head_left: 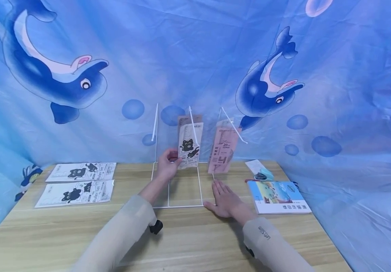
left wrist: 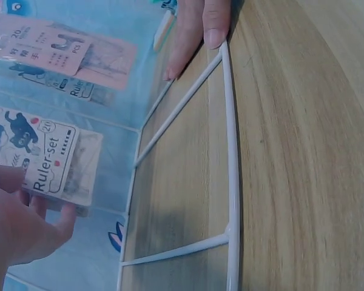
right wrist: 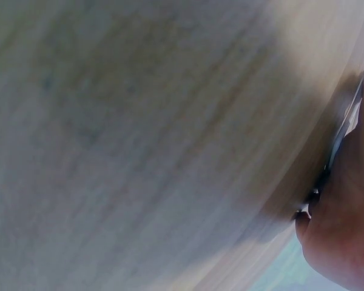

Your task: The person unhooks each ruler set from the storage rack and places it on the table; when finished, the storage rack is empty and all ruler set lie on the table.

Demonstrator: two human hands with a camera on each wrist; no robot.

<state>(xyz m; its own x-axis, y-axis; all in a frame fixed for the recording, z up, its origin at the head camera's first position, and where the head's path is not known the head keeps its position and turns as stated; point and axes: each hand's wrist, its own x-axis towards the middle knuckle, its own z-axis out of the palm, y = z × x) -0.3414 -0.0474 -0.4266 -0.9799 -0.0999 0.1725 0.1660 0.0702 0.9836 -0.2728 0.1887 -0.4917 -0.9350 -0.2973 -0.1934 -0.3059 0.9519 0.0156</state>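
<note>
My left hand pinches the lower left edge of a white ruler set pack printed with black cats. This pack hangs at the middle prong of a white wire display rack, in front of a brownish pack. In the left wrist view, the left thumb lies on its printed front and the fingers are under and behind it. My right hand rests with straight fingers on the right side of the rack's base. Above it, a pink pack hangs from the right prong.
Two more ruler set packs lie on the wooden table at the left. At the right are a book with a blue cover and a teal item. A blue dolphin curtain hangs behind the rack.
</note>
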